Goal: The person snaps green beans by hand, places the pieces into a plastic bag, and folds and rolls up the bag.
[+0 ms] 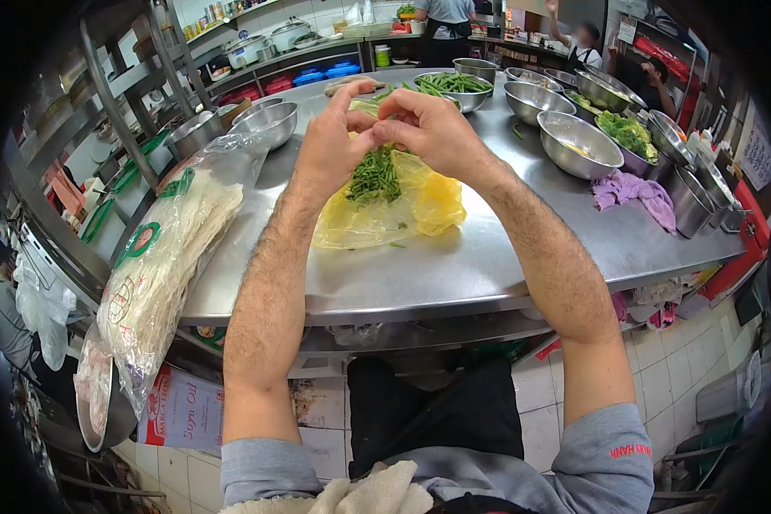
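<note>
My left hand and my right hand meet above the steel table, fingertips pinched together. Whatever lies between the fingers is too hidden to make out. Beneath them a yellow plastic bag is spread on the table, with a heap of short green bean pieces on it. Part of the heap is covered by my hands. Just behind my right hand stands a steel bowl filled with long green beans.
Several steel bowls crowd the right side, one with leafy greens, beside a purple cloth. A clear bag of pale noodles overhangs the left edge near a steel rack. Other people are at the back.
</note>
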{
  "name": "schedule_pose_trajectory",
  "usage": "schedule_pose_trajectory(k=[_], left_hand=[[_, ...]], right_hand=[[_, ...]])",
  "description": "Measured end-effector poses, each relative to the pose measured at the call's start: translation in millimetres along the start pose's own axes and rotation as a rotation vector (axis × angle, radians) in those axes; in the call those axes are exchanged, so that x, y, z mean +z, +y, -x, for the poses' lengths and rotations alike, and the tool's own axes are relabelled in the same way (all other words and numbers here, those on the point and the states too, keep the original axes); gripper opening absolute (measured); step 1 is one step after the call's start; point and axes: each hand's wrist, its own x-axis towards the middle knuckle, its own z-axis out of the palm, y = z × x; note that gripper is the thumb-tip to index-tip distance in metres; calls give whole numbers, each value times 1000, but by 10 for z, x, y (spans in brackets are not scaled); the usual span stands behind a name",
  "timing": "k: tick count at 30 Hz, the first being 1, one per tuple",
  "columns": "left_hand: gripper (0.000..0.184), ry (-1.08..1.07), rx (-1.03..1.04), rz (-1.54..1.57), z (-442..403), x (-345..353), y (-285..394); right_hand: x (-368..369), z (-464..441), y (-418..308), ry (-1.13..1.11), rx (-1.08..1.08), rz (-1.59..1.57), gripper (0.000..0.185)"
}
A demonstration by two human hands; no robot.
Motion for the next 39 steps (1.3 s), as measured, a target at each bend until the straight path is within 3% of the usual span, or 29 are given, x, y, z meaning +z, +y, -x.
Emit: schedule_pose_trajectory(k=[5, 7, 9, 13, 15, 16, 18, 21, 26, 29, 33, 35, 38, 39], left_hand=[[50, -22, 3, 3, -18, 44, -71], [46, 6, 1, 4, -21, 24, -192], [41, -146, -130, -324, -49, -32, -432], [36, -268, -277, -487, -4, -53, -528], [37, -403, -296, -573, -2, -47, -583], [35, -370, -294, -557, 14, -44, -571], [35, -387, -304, -549, -1, -83, -535], [32, -394, -318, -524, -5, -94, -489], [22, -351, -388, -485, -35, -136, -566], [22, -305, -372, -506, -32, -131, -561], [23, -292, -380, -527, -8, -99, -532], [29, -344, -346, -574, 19, -57, -499], [31, -341, -322, -607, 25, -7, -559], [31, -343, -321, -607, 23, -2, -541]], right_hand=[[-97, -37, 65, -64, 110, -64, 12], [-224, -168, 214, 121, -20, 51, 9], [-411, -287, 323, 358, -105, 246, 8], [-570, -471, 821, 506, -226, 601, 9], [-466, -482, 1138, 441, -205, 803, 13], [-417, -460, 1196, 443, -211, 797, 13], [-312, -370, 1265, 60, 59, 782, 21], [-365, -370, 1241, -45, 83, 673, 27], [-328, -238, 1067, 70, 88, 777, 28], [-302, -246, 935, 245, -90, 793, 24], [-92, -269, 423, 176, -225, 475, 18], [56, -229, 300, -151, -268, 410, 18], [287, -147, 356, -452, -162, 492, 18], [325, -105, 383, -451, -160, 493, 18]])
